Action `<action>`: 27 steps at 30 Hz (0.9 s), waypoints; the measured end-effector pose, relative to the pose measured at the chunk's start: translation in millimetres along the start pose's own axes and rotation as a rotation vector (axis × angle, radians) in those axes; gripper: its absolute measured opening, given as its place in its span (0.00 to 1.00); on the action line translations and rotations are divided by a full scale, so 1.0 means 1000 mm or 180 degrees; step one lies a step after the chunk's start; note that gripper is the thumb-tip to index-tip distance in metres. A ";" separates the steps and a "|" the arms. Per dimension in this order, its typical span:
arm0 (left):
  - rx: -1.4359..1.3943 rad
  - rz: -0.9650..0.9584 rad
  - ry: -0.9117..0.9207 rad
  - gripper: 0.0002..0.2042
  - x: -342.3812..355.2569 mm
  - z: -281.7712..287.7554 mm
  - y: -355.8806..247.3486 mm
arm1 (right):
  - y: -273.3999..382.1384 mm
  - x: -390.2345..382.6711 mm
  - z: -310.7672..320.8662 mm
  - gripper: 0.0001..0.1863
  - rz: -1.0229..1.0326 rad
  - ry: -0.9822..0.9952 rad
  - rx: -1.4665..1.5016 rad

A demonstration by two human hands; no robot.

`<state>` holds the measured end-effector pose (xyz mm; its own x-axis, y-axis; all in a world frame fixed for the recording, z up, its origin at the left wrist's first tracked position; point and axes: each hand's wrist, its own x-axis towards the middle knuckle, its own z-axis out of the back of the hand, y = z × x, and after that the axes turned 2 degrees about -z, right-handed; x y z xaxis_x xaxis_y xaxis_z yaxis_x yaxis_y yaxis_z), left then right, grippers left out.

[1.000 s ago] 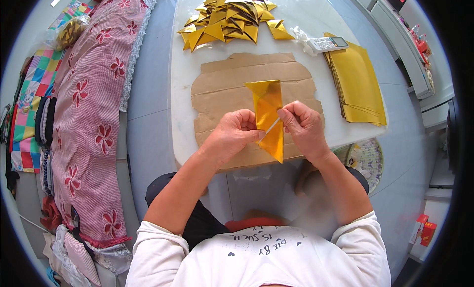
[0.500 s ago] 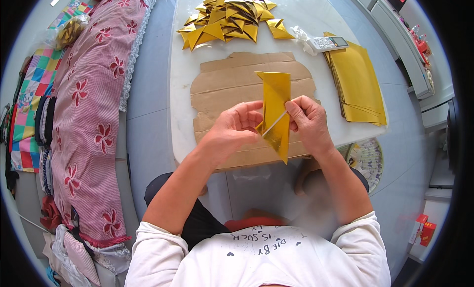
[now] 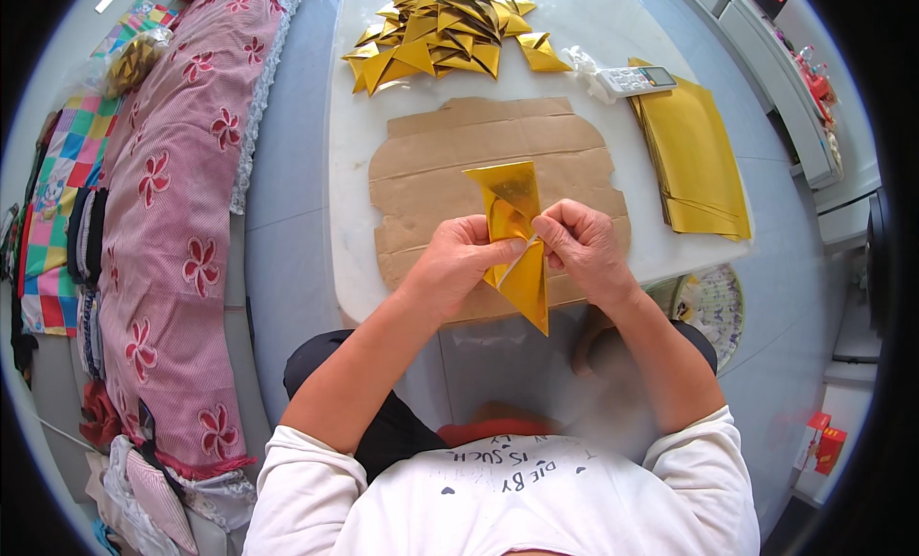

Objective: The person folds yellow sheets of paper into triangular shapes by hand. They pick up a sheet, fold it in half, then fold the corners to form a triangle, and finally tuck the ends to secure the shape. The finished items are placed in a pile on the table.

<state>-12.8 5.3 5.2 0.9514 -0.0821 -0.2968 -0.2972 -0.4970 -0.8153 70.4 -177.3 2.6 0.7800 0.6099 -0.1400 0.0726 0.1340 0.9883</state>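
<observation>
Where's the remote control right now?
In the head view the white remote control lies at the far right of the white table, between the pile of folded gold pieces and the stack of gold sheets.

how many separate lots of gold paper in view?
3: folded sheet held by both hands over the cardboard; pile of folded pieces at the table's far end; flat stack on the right.

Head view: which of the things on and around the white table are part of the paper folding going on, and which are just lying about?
Part of the folding:
- gold paper piece, held by left hand and right hand
- cardboard sheet beneath
- pile of folded gold pieces
- stack of flat gold sheets

Lying about:
- white remote control
- pink flowered bedding
- patterned round plate
</observation>
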 end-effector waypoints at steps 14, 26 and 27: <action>0.0049 -0.0745 -0.0712 0.07 0.000 -0.001 -0.007 | 0.004 -0.006 -0.006 0.11 -0.0433 0.0729 0.0188; -0.0329 -0.1190 -0.1215 0.06 -0.001 0.015 -0.029 | 0.019 -0.008 0.009 0.11 -0.0987 0.0999 -0.0300; -0.0291 -0.1109 -0.1065 0.07 -0.001 0.015 -0.029 | 0.019 -0.008 0.012 0.11 -0.0821 0.0846 -0.0167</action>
<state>-6.1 33.4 21.8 0.9105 0.3769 -0.1699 0.0566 -0.5206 -0.8519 72.9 -188.6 23.2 0.5511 0.7316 -0.4014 0.2083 0.3452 0.9151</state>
